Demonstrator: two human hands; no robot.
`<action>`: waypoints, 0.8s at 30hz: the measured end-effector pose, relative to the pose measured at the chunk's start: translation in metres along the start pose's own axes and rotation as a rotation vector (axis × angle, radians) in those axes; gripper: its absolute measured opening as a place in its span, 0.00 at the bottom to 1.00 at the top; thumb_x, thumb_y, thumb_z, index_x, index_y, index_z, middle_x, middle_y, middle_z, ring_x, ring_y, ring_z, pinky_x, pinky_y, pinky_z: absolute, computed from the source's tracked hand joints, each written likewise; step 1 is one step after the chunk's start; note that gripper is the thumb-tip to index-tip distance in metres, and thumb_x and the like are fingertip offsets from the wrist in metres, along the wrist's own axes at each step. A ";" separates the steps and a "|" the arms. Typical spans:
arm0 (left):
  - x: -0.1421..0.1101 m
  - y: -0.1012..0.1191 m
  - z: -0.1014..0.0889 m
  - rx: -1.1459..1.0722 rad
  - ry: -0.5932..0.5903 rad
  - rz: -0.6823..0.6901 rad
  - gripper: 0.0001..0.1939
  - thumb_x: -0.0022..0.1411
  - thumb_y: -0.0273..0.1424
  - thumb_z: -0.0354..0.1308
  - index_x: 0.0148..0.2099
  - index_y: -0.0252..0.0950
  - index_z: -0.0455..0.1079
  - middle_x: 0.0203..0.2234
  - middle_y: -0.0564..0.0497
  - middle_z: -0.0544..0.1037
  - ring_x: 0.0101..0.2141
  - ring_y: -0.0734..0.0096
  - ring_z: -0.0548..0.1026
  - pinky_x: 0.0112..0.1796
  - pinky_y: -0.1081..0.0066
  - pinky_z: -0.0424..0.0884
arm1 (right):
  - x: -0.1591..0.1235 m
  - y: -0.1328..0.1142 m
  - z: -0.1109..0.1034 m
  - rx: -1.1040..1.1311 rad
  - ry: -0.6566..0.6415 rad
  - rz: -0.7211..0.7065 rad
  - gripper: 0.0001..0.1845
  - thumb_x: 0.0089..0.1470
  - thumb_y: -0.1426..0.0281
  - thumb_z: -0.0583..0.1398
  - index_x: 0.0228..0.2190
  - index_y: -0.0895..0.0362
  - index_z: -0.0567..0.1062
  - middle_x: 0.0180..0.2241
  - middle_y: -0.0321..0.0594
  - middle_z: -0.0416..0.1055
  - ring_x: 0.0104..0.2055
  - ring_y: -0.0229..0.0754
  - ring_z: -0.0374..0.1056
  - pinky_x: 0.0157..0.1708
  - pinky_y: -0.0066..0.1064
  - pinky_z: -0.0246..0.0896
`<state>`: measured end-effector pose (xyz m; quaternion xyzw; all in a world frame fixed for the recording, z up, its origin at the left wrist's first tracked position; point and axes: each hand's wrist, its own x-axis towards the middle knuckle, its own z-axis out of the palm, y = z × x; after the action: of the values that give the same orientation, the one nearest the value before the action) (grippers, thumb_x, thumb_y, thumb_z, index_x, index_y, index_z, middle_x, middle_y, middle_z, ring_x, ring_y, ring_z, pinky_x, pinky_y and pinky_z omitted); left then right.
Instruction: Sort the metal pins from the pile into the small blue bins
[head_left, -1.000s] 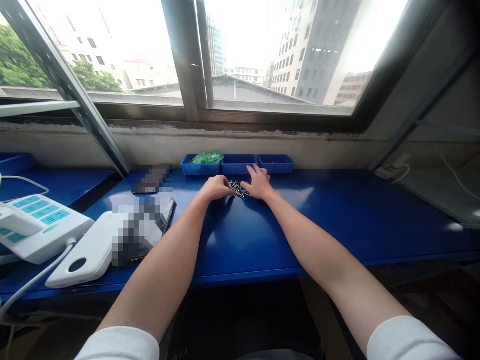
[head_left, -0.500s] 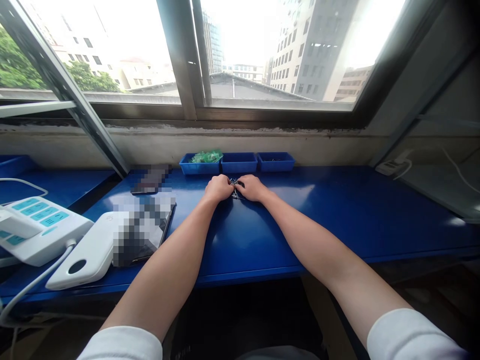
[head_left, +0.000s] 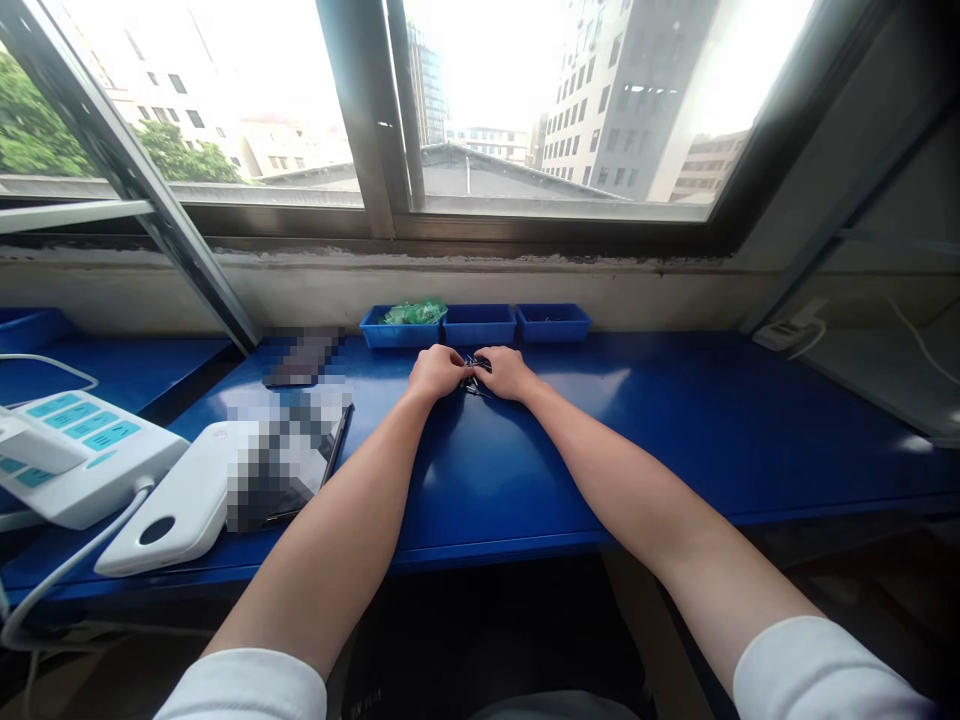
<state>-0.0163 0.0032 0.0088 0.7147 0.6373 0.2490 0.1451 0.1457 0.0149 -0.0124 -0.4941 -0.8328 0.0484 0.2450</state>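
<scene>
A small heap of thin, dark and silver screw-like pieces (head_left: 474,386) lies on the blue table (head_left: 495,480), some way in from its front edge. From the left, my left hand (head_left: 436,372) curls its fingers against the heap. My right hand (head_left: 505,372) closes in from the opposite side, thumb and fingers bent around the pieces. Both hands touch the heap, with a narrow gap between them. Exactly which pieces each hand grips is hidden by the fingers.
Behind the hands stand three blue bins: one with green plastic pieces (head_left: 412,314), a middle bin (head_left: 480,336), and a right bin (head_left: 553,330) holding small dark bits. At left are a white power bank (head_left: 169,510), a power strip (head_left: 90,450) and blurred flat items.
Both hands stay at the heap with slight finger movement. The gap between them looks a little wider, and more of the pieces show. The bins have not moved.
</scene>
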 end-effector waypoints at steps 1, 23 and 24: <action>0.000 -0.001 0.000 -0.018 -0.002 -0.001 0.15 0.48 0.42 0.62 0.34 0.38 0.77 0.31 0.47 0.80 0.35 0.63 0.76 0.36 0.71 0.71 | -0.001 0.000 0.000 0.008 0.006 -0.008 0.17 0.56 0.64 0.54 0.46 0.55 0.72 0.47 0.44 0.72 0.51 0.49 0.64 0.47 0.40 0.55; -0.004 0.004 -0.001 -0.043 0.005 0.087 0.19 0.48 0.40 0.62 0.41 0.37 0.75 0.33 0.49 0.80 0.35 0.64 0.76 0.35 0.73 0.70 | -0.007 0.009 -0.020 0.287 0.082 -0.123 0.12 0.52 0.74 0.57 0.35 0.55 0.80 0.35 0.39 0.77 0.40 0.41 0.70 0.43 0.31 0.63; -0.005 0.005 -0.002 -0.049 0.016 0.123 0.18 0.48 0.40 0.62 0.41 0.37 0.75 0.33 0.50 0.80 0.35 0.65 0.76 0.36 0.73 0.69 | -0.007 0.008 -0.020 0.313 0.079 -0.113 0.11 0.51 0.74 0.58 0.34 0.55 0.80 0.35 0.39 0.77 0.39 0.41 0.71 0.42 0.31 0.63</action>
<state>-0.0137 -0.0027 0.0116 0.7469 0.5867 0.2788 0.1421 0.1642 0.0100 -0.0003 -0.4040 -0.8310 0.1443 0.3541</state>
